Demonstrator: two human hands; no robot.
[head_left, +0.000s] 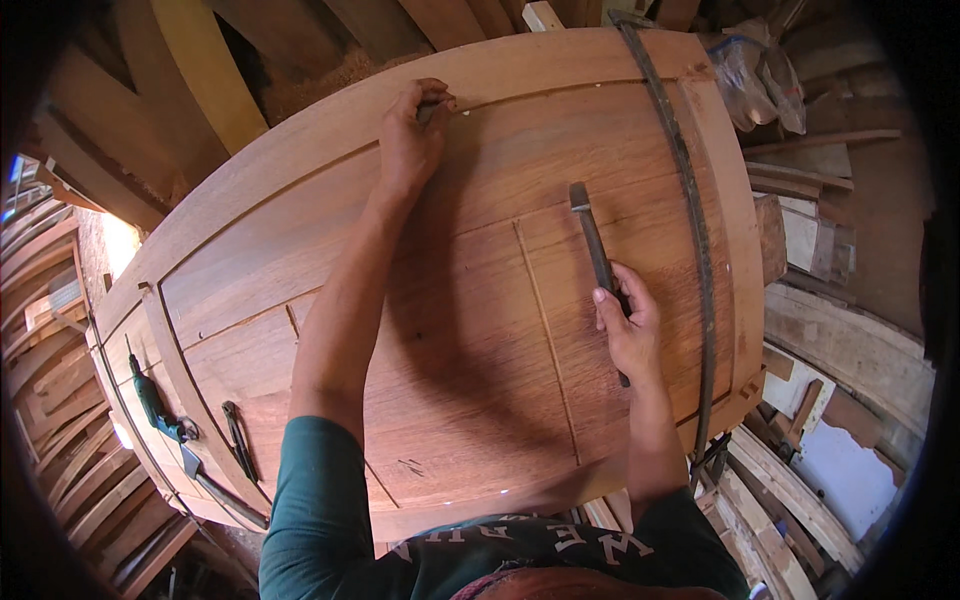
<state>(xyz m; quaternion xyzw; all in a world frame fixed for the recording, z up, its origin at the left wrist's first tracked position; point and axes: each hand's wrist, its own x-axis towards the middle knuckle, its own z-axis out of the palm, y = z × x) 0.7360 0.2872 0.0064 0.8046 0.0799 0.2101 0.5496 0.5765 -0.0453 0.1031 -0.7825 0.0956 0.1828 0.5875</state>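
Observation:
A large panelled wooden door (470, 300) lies flat in front of me. My left hand (412, 135) is at its far rail, fingers curled and fingertips pinched near the groove between rail and panel; whatever they hold is too small to make out. Beside those fingertips is a small pale spot (466, 113). My right hand (632, 320) is wrapped round a long, dark, bar-like tool (597, 240) with a light band near its far end. That tool is held above the right part of the panel, pointing away from me; its exact kind is unclear.
A long dark clamp bar (680, 160) crosses the door's right end. On the left end lie a green power drill (150, 395), dark pliers (238, 440) and a dark-handled tool with a flat head (190, 460). Stacked boards (100, 480) and a clear plastic bag (755, 80) surround the door.

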